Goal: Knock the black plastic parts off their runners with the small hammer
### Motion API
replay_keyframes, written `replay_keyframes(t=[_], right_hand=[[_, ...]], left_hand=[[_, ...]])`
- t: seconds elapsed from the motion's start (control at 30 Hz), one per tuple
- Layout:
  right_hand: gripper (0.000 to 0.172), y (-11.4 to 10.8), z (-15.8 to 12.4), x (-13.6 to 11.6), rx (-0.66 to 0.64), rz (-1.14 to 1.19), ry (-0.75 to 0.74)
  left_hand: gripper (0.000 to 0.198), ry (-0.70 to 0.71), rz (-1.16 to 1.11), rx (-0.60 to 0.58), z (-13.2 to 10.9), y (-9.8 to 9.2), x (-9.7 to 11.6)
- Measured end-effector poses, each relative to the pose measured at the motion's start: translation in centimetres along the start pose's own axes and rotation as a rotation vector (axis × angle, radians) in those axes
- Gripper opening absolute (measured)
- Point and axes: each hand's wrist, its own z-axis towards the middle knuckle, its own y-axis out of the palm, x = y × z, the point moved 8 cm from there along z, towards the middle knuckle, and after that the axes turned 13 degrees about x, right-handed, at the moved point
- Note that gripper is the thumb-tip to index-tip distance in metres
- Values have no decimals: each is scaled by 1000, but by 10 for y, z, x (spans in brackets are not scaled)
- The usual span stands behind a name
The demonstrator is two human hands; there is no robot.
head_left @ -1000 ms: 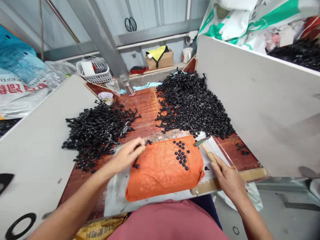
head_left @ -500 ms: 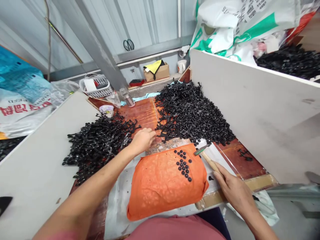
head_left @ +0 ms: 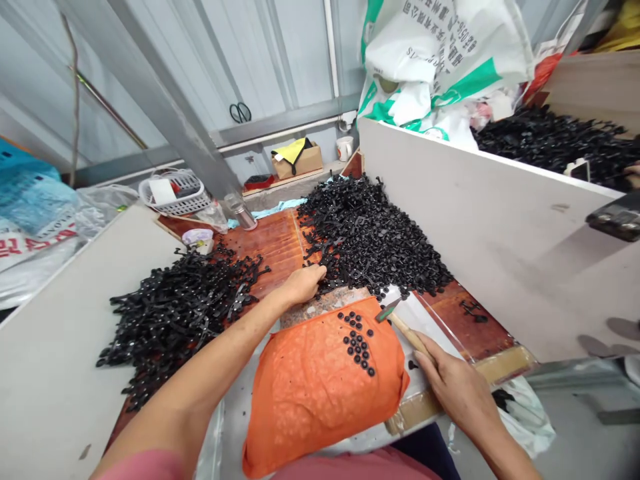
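The left hand (head_left: 303, 283) has been moved away from the left pile of black parts (head_left: 175, 310) to the right pile (head_left: 373, 233), fingers curled, its hold not discernible, while beside the orange pad (head_left: 315, 387) the wooden-handled tool (head_left: 403, 328) is kept clasped by the right hand (head_left: 450, 385).

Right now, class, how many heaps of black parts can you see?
3. The left heap lies left on the table; the middle heap meets the left hand; the far heap sits behind the white board, top right. Others may be hidden.
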Motion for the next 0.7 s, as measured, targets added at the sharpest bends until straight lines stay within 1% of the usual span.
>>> replay_keyframes(t=[0.13,0.23,0.33,0.37,0.43,0.47,0.57,0.6,0.63,0.67,0.7], right_hand=[[52,-5,-1,-4,13,-58,-5],[54,-3,-2,-3,-17,-66,7],[53,1,-2,-1,-30,-13,6],[52,2,-3,-1,-25,2,6],[51,4,-3,1,-4,13,10],[50,4,-2,1,9,12,11],[50,2,-2,1,26,-4,6],[50,1,-1,1,22,-14,6],[50,1,-1,1,15,-24,6],[51,0,-1,1,8,-33,6],[52,0,-1,1,3,-42,3]], left_hand=[[35,-81,-163,13,-3,7,-5],[22,-180,-296,64,-2,7,-14],[7,-282,-429,154,-6,-3,-26],[6,-310,-476,173,-10,-7,-27],[14,-348,-585,176,-24,-13,-26],[19,-370,-678,158,-33,-14,-22],[37,-498,-1130,60,-63,-6,-6],[41,-559,-1241,58,-71,-3,-4],[42,-626,-1278,99,-77,-1,-5],[41,-682,-1231,181,-81,-2,-11],[39,-728,-1137,290,-84,-6,-19]])
